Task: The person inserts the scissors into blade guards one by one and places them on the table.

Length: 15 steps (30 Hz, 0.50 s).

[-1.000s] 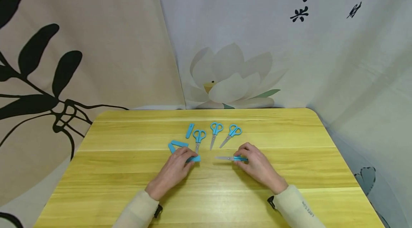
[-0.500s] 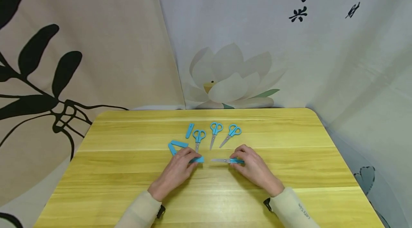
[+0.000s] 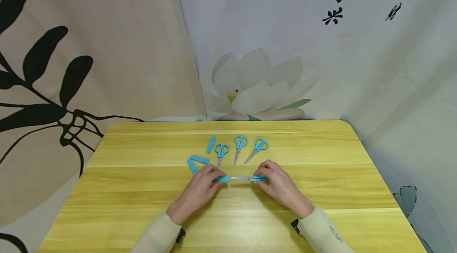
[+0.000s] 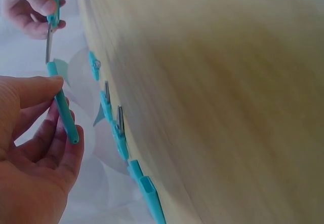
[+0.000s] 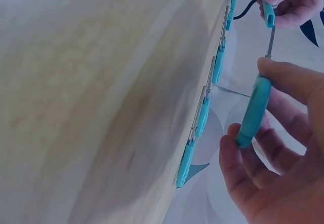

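Note:
My left hand [image 3: 198, 190] pinches a blue scissors sheath [image 3: 224, 179] between thumb and fingers, its end facing right. Opposite it, my right hand [image 3: 283, 186] grips a pair of scissors by the blue handles [image 3: 261, 178], with the closed blades [image 3: 240, 178] pointing left. In the head view a small gap separates blade tip and sheath, and the two are nearly in line. The left wrist view shows the tip right by the end of the sheath [image 4: 65, 107]. Seen from the right wrist, the sheath's hollow mouth [image 5: 270, 20] faces the blade, and fingers wrap the handles [image 5: 254, 111].
Three more scissors lie beyond the hands: one on the left [image 3: 221, 151], one in the middle [image 3: 240, 142], one on the right [image 3: 260, 144]. Left of them are three loose blue sheaths, including an upright one [image 3: 211, 144]. The wooden table [image 3: 143, 142] meets a printed curtain [image 3: 257, 27] behind.
The right hand has brought the scissors leftward, and the left hand has shifted the sheath slightly right. The gap between blade tip and sheath has narrowed. The scissors and sheaths on the table stay put.

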Tool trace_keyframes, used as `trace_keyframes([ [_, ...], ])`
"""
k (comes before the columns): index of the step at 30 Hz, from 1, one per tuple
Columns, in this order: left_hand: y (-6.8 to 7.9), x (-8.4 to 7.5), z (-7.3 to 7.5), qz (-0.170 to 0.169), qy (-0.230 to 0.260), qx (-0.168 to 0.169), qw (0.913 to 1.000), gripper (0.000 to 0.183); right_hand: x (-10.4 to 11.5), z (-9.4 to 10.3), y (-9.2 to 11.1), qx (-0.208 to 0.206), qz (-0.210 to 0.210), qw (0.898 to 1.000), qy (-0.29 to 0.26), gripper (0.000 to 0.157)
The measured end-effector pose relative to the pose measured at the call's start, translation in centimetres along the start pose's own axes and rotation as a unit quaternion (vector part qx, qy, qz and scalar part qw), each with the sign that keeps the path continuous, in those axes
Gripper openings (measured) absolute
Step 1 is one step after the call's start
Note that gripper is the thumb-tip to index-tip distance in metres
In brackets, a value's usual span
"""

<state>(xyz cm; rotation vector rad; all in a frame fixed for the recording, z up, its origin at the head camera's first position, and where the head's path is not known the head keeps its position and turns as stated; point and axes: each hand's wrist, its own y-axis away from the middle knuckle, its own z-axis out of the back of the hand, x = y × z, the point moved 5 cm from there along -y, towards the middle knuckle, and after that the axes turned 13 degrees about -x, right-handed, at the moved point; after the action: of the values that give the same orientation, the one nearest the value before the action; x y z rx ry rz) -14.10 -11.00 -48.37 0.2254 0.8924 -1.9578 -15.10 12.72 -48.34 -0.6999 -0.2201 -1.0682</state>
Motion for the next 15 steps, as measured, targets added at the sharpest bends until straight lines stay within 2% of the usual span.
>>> trace_keyframes([
  [8,-0.09,-0.18,-0.15,0.007,0.006,0.013,0.9999,0.018,0.27,-0.11,0.18,0.004,-0.003,1.000,-0.001,0.018],
  [15,-0.07,-0.41,-0.15,0.014,0.008,0.021,0.9997,0.018,0.49,0.00,0.37,-0.004,0.010,1.000,0.014,0.019],
])
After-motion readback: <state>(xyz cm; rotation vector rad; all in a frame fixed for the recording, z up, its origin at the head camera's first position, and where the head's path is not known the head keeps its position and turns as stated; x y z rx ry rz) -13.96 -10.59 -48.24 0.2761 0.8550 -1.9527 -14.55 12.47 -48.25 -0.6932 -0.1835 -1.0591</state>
